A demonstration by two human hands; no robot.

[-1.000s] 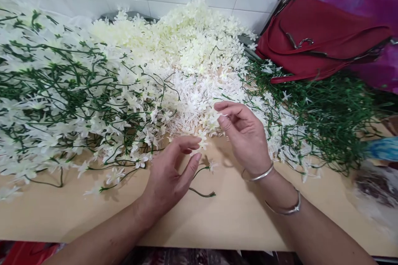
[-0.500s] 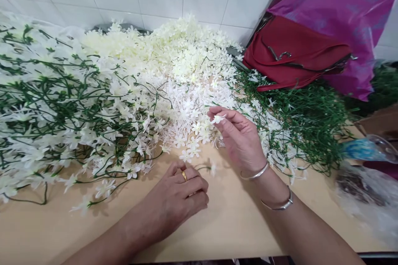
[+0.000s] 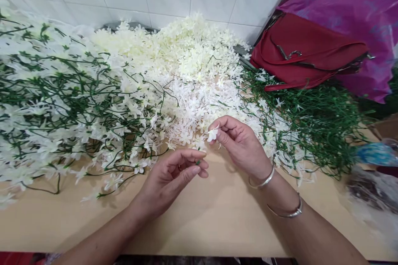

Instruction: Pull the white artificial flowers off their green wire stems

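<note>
My right hand [image 3: 241, 145] pinches a small white artificial flower [image 3: 213, 134] between thumb and forefinger, just in front of a heap of loose white blossoms [image 3: 199, 103]. My left hand [image 3: 174, 176] is lifted off the table with its fingertips pinched on the tip of a thin green stem [image 3: 198, 161]. The two hands are close, a few centimetres apart. Two silver bangles [image 3: 264, 181] circle my right wrist.
Finished green stems with white flowers [image 3: 62, 103] cover the left of the wooden table [image 3: 217, 223]. Cream blossoms [image 3: 174, 45] pile up at the back. Bare green stems [image 3: 317, 120] lie at the right, under a red handbag [image 3: 307, 54] and purple cloth [image 3: 357, 12]. Plastic bags [image 3: 373, 190] sit far right.
My left hand, pressed palm-down on the table half a second ago, has risen holding a green stem. My right hand kept its flower and came lower, closer to the left hand.
</note>
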